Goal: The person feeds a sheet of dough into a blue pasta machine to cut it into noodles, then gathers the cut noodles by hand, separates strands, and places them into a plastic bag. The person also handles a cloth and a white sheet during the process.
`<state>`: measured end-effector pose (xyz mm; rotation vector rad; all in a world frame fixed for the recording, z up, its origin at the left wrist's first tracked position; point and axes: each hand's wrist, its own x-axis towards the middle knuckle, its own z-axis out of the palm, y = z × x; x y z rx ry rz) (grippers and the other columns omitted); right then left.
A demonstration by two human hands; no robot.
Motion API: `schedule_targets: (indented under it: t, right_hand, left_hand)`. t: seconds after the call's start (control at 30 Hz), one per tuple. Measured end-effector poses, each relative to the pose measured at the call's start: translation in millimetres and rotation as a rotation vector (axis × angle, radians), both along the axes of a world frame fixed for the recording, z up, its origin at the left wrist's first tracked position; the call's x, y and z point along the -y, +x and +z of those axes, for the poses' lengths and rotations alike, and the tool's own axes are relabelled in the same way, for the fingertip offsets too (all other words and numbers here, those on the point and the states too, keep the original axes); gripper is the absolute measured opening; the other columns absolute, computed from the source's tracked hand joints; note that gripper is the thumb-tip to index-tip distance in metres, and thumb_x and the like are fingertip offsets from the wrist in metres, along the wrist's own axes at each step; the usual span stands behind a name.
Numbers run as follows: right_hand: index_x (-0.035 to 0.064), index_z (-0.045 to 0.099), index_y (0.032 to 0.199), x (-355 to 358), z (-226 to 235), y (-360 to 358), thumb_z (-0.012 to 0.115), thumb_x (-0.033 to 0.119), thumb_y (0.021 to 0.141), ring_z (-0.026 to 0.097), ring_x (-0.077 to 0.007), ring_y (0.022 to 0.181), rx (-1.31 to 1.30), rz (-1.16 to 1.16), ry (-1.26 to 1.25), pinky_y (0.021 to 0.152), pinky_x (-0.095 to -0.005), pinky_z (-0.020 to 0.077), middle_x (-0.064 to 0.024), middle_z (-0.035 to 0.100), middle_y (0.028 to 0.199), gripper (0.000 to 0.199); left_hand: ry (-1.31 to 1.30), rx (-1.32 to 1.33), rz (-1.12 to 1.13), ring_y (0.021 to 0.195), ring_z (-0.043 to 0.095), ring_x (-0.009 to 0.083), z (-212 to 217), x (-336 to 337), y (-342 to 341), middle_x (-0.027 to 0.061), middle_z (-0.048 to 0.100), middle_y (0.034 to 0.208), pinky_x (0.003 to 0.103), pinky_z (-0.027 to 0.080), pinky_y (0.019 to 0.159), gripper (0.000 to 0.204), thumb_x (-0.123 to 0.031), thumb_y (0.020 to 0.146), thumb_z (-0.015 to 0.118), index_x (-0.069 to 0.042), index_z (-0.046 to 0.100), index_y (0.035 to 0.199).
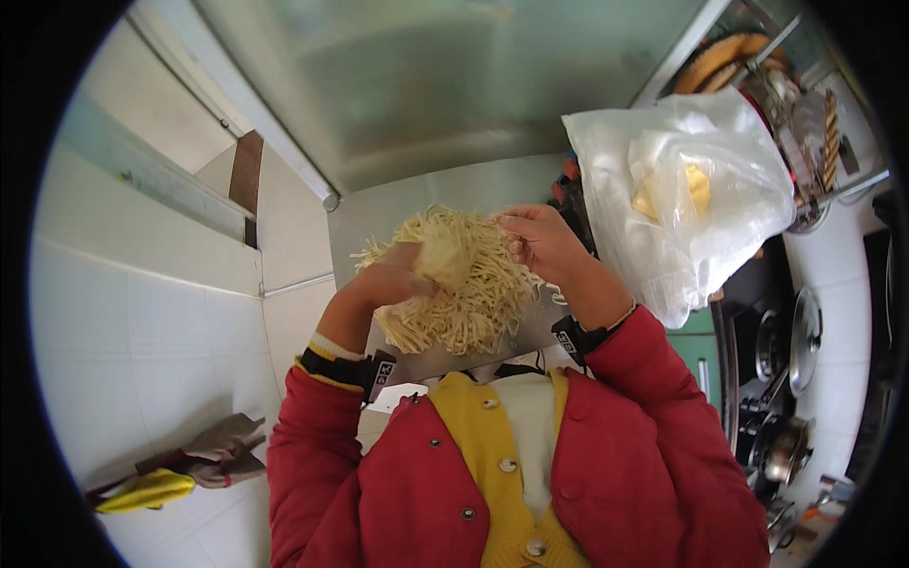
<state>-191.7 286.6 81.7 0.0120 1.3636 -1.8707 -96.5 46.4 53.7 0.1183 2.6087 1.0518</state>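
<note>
A broad heap of pale, floured raw noodles (483, 303) lies on a grey metal-looking worktop (473, 185) in front of me. Over the heap's left side, my left hand (393, 273) is closed round a bunch of noodles (445, 260); both are smeared by motion. My right hand (547, 244) is at the heap's upper right edge, with thumb and fingers pinched together. Pale strands show at its fingertips, though their ends are hard to make out.
To the right, a large clear plastic bag (682, 246) with something yellow inside stands close to my right forearm. A frosted glass panel (454, 85) rises behind the worktop. Pans and a lid (805, 341) are at far right; cloths (204, 454) hang at lower left.
</note>
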Motion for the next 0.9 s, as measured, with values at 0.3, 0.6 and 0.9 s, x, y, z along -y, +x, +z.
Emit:
schedule_targets:
  t: [0.3,0.6,0.9]
  right_hand:
    - [0.0079,0.061,0.092,-7.7,-11.1,1.3,0.061,0.027,0.095,0.054,-0.0055,0.053,0.066,-0.086,0.069,0.046,-0.0201,0.0462,0.0016,0.059,0.072,0.019]
    - [0.009,0.059,0.088,17.2,-3.9,21.8,0.06,0.035,0.095,0.055,-0.0063,0.06,0.064,0.101,-0.012,0.048,-0.0221,0.0439,0.0015,0.059,0.075,0.026]
    - [0.006,0.06,0.086,30.4,9.2,17.4,0.059,0.036,0.095,0.05,-0.006,0.056,-0.167,0.146,-0.062,0.048,-0.022,0.0409,0.0002,0.058,0.076,0.031]
  left_hand:
    - [0.747,0.198,0.451,0.099,0.066,0.0286,-13.6,-13.9,18.3,0.0105,0.069,0.107,0.041,0.053,0.083,0.04,-0.012,0.075,0.067,-0.007,0.064,0.114]
    - [-0.042,0.057,0.098,0.098,0.064,0.0287,-19.4,-0.8,19.6,0.0153,0.069,0.103,0.035,0.05,0.088,0.049,-0.017,0.071,0.072,-0.004,0.062,0.117]
    - [0.049,0.022,0.134,0.087,0.065,0.0258,0.8,-3.9,10.9,0.0151,0.069,0.096,0.035,0.05,0.082,0.041,-0.013,0.07,0.07,0.001,0.064,0.108]
